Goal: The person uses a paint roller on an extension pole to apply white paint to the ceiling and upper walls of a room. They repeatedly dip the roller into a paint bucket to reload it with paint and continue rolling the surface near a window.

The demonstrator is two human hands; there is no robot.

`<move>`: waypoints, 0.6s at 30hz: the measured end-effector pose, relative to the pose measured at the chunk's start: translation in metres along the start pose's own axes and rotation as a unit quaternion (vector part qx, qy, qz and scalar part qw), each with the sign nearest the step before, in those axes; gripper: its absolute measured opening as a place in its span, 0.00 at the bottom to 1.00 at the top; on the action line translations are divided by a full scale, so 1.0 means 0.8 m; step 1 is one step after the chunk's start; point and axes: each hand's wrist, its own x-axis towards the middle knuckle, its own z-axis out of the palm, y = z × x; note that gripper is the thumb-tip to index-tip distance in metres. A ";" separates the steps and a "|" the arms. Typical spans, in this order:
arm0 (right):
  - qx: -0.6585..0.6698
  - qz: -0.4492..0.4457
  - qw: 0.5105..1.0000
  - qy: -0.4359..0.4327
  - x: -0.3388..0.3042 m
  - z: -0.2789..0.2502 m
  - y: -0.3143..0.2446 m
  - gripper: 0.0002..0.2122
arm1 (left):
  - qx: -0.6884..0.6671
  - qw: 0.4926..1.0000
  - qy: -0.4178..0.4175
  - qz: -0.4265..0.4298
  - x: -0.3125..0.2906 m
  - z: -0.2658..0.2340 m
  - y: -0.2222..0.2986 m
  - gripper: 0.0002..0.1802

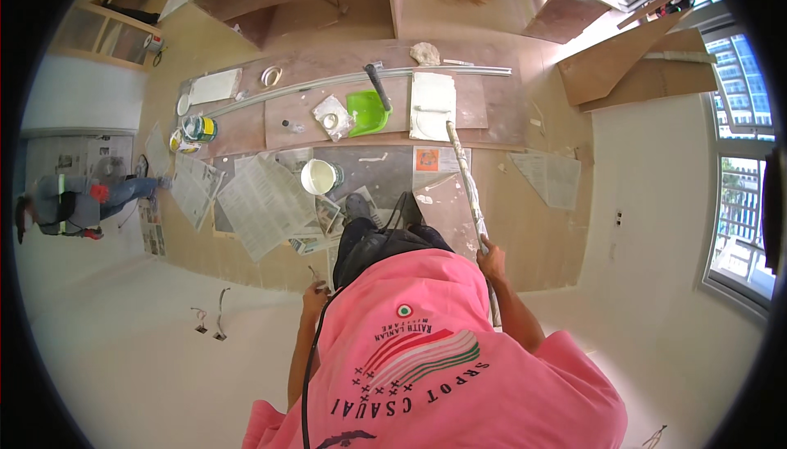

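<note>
Both of my hands showed in the head view, one on either side of my pink shirt (443, 301). My right fingers (487, 254) were wrapped around a long, paint-spattered pole (469, 180). The pole slanted forward over the floor (525, 244) from beside my right hip, and its far end came to the near edge of a shallow white tray (443, 86). A white roller (431, 108) lay across that tray; whether it was joined to the pole I could not make out. My left fingers (315, 295) were curled, low on my other side, and I could not tell whether they gripped anything. A black cord (309, 367) ran down along the left of my shirt.

The tray rested on brownish boards (246, 131). Left of it lay a green dustpan (365, 114) with a dark handle, and beside that a clear plastic bag (328, 111). Nearer my feet, a white bucket (337, 177) stood beside spread newspapers (266, 207). Long metal rails (328, 82) stretched across the boards beyond the dustpan. Farther left were a paint can (199, 127) and another person (74, 203); on the right, brown sheets (615, 63) lay near a window (742, 236).
</note>
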 end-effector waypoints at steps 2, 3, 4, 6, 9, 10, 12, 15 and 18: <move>0.006 0.004 1.000 0.007 -0.002 0.002 0.000 0.24 | -0.042 0.999 -0.010 -0.011 0.001 -0.002 0.014 0.20; 0.010 0.002 1.000 0.017 0.001 0.003 -0.001 0.24 | -0.057 0.998 -0.015 -0.017 0.001 -0.002 0.020 0.20; 0.015 0.002 1.000 0.027 0.002 0.003 -0.003 0.24 | -0.070 0.997 -0.020 -0.022 0.003 -0.003 0.022 0.19; 0.008 -0.007 0.999 0.032 0.011 0.001 -0.008 0.24 | -0.053 0.998 -0.015 -0.023 0.003 -0.003 0.023 0.19; -0.004 -0.004 0.999 0.041 0.035 -0.009 -0.024 0.23 | -0.053 0.998 -0.016 -0.018 0.006 -0.003 0.029 0.19; -0.008 -0.001 0.999 0.043 0.040 -0.012 -0.029 0.23 | -0.057 0.998 -0.017 -0.017 0.007 -0.003 0.026 0.19; 0.012 -0.008 0.999 0.046 0.041 -0.018 -0.034 0.22 | -0.039 0.999 -0.025 0.003 0.006 -0.004 0.018 0.19; 0.022 -0.005 0.999 0.030 0.024 -0.027 -0.040 0.22 | -0.085 0.996 -0.024 0.009 0.019 -0.005 -0.018 0.20; 0.030 0.007 0.999 0.022 -0.007 -0.033 -0.039 0.22 | -0.095 0.995 -0.021 0.000 0.020 0.001 -0.018 0.20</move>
